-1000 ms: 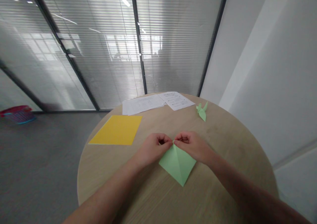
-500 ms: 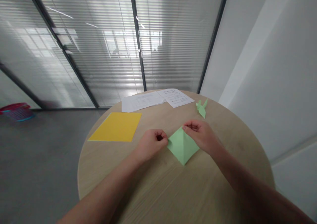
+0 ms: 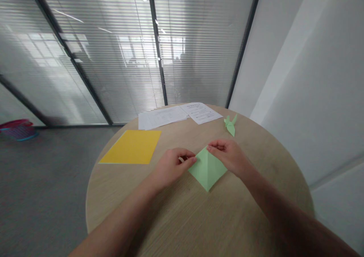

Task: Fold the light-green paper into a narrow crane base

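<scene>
Folding at a round, pale wooden table [image 3: 199, 223], as I see it from within the room: a creased, light-green, diamond-shaped paper [image 3: 206, 171] lies at the table's middle. The right hand [image 3: 229, 155] pinches its far corner; the left hand [image 3: 172, 166] grasps its far-left edge between thumb and finger. Far right stands a small green folded-paper figure [image 3: 230, 126] (long, pointed flaps); left lies a flat yellow paper sheet [image 3: 132, 148].

Light through blinds [image 3: 196, 79]; foreground dimmer, right forearm [image 3: 284, 211] shadowed; wide-angle stretch at edges; basket [image 3: 18, 130] soft.
</scene>
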The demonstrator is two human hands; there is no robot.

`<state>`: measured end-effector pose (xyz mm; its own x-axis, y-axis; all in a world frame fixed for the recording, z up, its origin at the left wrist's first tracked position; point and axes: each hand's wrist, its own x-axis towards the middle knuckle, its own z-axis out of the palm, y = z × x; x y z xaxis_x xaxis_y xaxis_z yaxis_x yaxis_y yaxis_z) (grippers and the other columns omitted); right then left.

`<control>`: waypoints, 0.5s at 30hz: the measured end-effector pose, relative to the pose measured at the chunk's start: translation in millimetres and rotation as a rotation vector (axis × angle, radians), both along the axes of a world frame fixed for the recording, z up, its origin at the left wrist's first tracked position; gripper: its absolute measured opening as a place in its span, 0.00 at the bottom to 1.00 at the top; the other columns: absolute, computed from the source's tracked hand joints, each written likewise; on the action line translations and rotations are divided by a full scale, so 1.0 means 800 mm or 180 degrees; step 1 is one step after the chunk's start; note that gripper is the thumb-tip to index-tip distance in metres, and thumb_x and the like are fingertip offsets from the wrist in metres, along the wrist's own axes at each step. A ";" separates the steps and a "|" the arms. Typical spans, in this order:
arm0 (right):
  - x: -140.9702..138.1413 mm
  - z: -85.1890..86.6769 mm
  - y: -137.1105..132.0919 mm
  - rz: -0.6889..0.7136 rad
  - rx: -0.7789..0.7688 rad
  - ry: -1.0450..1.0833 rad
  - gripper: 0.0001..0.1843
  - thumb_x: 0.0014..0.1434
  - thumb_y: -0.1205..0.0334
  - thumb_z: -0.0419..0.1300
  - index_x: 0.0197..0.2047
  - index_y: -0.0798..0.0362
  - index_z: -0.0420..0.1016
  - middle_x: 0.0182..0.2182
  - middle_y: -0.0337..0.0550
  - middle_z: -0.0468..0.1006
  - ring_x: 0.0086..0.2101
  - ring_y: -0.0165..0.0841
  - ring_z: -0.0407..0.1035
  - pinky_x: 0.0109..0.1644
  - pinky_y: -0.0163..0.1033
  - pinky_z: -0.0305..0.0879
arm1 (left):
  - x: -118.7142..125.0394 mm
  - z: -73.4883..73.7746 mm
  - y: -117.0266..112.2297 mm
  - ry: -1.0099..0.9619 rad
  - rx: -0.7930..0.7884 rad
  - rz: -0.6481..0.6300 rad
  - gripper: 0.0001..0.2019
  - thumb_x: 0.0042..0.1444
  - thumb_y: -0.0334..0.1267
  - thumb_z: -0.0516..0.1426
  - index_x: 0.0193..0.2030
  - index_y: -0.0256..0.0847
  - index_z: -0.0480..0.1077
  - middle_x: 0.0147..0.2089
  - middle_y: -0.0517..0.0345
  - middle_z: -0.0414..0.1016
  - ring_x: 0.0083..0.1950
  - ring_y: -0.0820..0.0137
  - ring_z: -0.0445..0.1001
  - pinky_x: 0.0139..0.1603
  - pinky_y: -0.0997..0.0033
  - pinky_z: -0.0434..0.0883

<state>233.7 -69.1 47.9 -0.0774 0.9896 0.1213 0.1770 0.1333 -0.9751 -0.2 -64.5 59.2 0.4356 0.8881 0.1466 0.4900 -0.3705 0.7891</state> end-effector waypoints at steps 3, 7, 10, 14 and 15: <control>-0.008 -0.003 -0.003 0.0041 -0.0048 0.0061 0.14 0.52 0.47 0.71 0.35 0.49 0.84 0.31 0.44 0.85 0.31 0.39 0.76 0.34 0.42 0.68 | 0.005 -0.001 -0.004 0.0140 -0.0039 0.0065 0.15 0.61 0.46 0.57 0.30 0.43 0.81 0.28 0.59 0.80 0.29 0.68 0.72 0.31 0.71 0.63; -0.008 -0.002 -0.003 0.0072 -0.0180 0.0091 0.14 0.52 0.48 0.69 0.34 0.50 0.83 0.32 0.44 0.85 0.30 0.37 0.75 0.35 0.41 0.67 | 0.003 0.000 0.001 0.0119 -0.0076 0.0353 0.14 0.59 0.46 0.59 0.31 0.42 0.82 0.26 0.59 0.79 0.27 0.69 0.70 0.30 0.71 0.62; -0.014 -0.002 -0.006 0.0131 -0.0091 -0.0031 0.12 0.52 0.50 0.68 0.32 0.50 0.82 0.29 0.42 0.83 0.29 0.36 0.74 0.33 0.40 0.65 | 0.005 0.000 0.001 -0.0014 -0.0185 0.0271 0.14 0.60 0.46 0.58 0.35 0.42 0.83 0.29 0.58 0.81 0.29 0.69 0.72 0.31 0.71 0.64; -0.032 -0.005 -0.018 0.0211 0.0107 -0.0340 0.09 0.54 0.54 0.64 0.30 0.50 0.80 0.27 0.41 0.81 0.27 0.34 0.72 0.31 0.38 0.62 | 0.011 -0.003 -0.004 -0.0295 -0.0182 0.0282 0.13 0.59 0.46 0.59 0.37 0.41 0.83 0.33 0.57 0.82 0.32 0.68 0.74 0.33 0.71 0.67; -0.036 -0.006 -0.020 0.0207 0.0145 -0.0414 0.08 0.54 0.56 0.64 0.30 0.50 0.79 0.26 0.40 0.80 0.27 0.34 0.71 0.30 0.38 0.61 | 0.012 -0.004 -0.005 -0.0310 -0.0165 0.0300 0.13 0.59 0.45 0.59 0.36 0.41 0.83 0.32 0.57 0.82 0.32 0.68 0.74 0.33 0.71 0.67</control>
